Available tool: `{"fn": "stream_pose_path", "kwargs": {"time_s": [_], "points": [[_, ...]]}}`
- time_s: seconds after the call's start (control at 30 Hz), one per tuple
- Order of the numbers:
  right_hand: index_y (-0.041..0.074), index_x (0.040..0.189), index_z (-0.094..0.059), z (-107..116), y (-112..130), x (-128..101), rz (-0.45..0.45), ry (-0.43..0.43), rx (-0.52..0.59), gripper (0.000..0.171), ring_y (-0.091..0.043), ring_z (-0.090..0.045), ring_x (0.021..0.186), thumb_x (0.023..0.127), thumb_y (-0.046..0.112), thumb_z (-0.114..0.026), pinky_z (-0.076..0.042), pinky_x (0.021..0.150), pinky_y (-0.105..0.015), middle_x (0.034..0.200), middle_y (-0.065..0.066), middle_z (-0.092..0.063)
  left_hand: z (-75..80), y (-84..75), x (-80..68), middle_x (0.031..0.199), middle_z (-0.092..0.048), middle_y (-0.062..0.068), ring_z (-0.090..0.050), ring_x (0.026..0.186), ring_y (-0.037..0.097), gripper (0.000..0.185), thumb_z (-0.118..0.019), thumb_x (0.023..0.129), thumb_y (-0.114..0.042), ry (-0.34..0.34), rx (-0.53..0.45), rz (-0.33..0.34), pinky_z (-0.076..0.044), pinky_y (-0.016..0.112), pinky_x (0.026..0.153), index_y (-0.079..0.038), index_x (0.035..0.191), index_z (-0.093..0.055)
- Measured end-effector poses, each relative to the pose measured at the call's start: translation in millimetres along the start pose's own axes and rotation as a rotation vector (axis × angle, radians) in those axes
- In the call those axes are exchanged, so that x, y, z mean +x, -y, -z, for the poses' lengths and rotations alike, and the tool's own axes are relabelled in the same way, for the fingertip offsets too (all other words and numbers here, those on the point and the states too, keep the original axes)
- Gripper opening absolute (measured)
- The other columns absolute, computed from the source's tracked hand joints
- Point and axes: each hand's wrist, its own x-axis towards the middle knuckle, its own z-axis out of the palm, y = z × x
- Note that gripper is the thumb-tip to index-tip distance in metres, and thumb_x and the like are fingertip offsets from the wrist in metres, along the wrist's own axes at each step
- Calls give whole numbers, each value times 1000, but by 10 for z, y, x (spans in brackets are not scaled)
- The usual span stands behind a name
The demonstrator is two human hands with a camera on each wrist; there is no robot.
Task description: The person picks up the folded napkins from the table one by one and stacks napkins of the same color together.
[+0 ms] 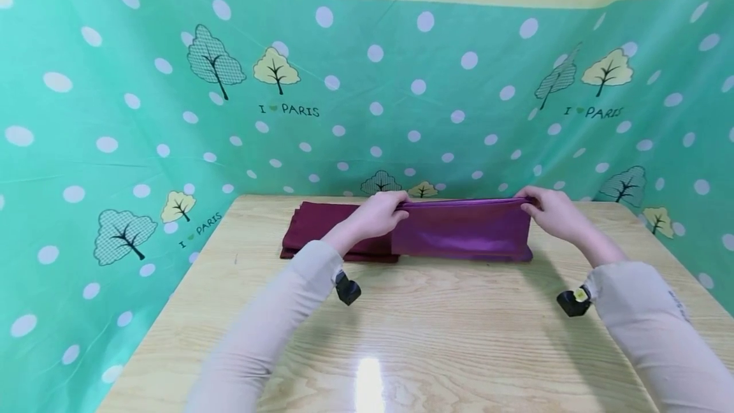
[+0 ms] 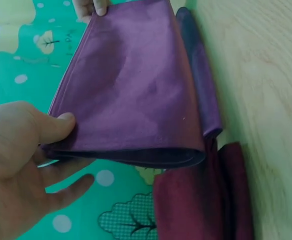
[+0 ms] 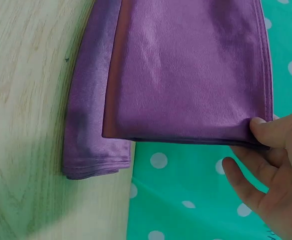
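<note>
A shiny purple folded cloth (image 1: 461, 228) is held raised along its far edge, its near side slanting down toward me. My left hand (image 1: 380, 214) pinches its left corner between thumb and fingers. At the opposite corner, my right hand (image 1: 553, 212) grips the same edge, thumb on top in the right wrist view. Beneath the raised piece lies another purple folded cloth (image 3: 93, 130), flat on the table with layered edges. Just left of it is a stack of maroon folded cloth (image 1: 321, 222), partly hidden behind my left hand and forearm.
The light wooden table (image 1: 436, 324) extends toward me in front of the cloths. A green dotted curtain (image 1: 401, 107) with printed trees hangs right behind the table's far edge and along both sides. Small black cameras (image 1: 347, 288) sit at both wrists.
</note>
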Motion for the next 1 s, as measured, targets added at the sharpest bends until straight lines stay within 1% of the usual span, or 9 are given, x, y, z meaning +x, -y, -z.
{"fn": "stream_pose_path", "kwargs": {"time_s": [0.2,0.33,0.43,0.53,0.6,0.7,0.83,0.93,1.0], "points": [[-14,123,-63,-19,-93,6,-47,10,10,23,-28,-58,78,108,0,-53,-44,68,-38,101,-30,-70,-99,-13,81,134,-72,18,-69,123,31,31,-57,110,-11,-40,1,33,-55,45,105,0,138,-64],[-14,125,-62,-16,-157,-7,-92,5,32,25,-39,-63,90,109,2,-52,-48,71,-41,109,-35,-69,-144,-12,145,136,-72,15,-70,126,29,32,-60,109,-14,-75,-16,71,-55,44,107,-4,139,-66],[-14,127,-61,-20,-194,-17,-121,-1,55,27,-48,-64,100,110,5,-51,-50,76,-47,115,-38,-67,-177,-1,196,136,-73,13,-70,126,29,32,-62,109,-16,-96,-44,102,-55,44,108,-7,138,-68],[-14,130,-59,-28,-223,-19,-144,-10,90,30,-52,-62,109,111,7,-49,-52,82,-52,119,-39,-65,-217,18,234,135,-74,13,-70,126,28,31,-63,108,-17,-116,-78,126,-55,44,108,-7,136,-69],[-15,131,-57,-32,-241,-23,-158,-20,116,31,-53,-62,111,112,9,-49,-52,84,-53,121,-39,-64,-250,33,257,135,-74,13,-70,125,28,31,-65,107,-17,-128,-107,141,-55,44,107,-7,136,-70],[-15,132,-56,-39,-265,-23,-172,-37,142,33,-51,-63,109,112,10,-49,-53,81,-45,120,-39,-65,-305,64,300,134,-74,13,-71,122,29,31,-66,107,-17,-145,-149,157,-56,43,105,-6,136,-71],[-16,131,-57,-81,-306,-25,-195,-61,149,33,-44,-66,99,112,10,-50,-50,73,-33,110,-35,-67,-397,114,381,131,-75,13,-72,118,29,31,-67,106,-18,-182,-193,175,-57,43,102,-7,134,-72],[-16,130,-59,-139,-339,-35,-214,-77,153,32,-42,-66,95,111,9,-51,-49,70,-30,107,-34,-68,-477,149,434,130,-76,12,-72,116,30,29,-69,105,-17,-221,-219,193,-57,43,99,-8,132,-74],[-15,130,-59,-176,-354,-42,-225,-90,154,32,-44,-66,96,111,10,-52,-49,69,-30,108,-36,-68,-527,170,458,129,-76,12,-72,114,30,29,-69,105,-17,-241,-244,205,-58,42,97,-8,131,-74]]}}
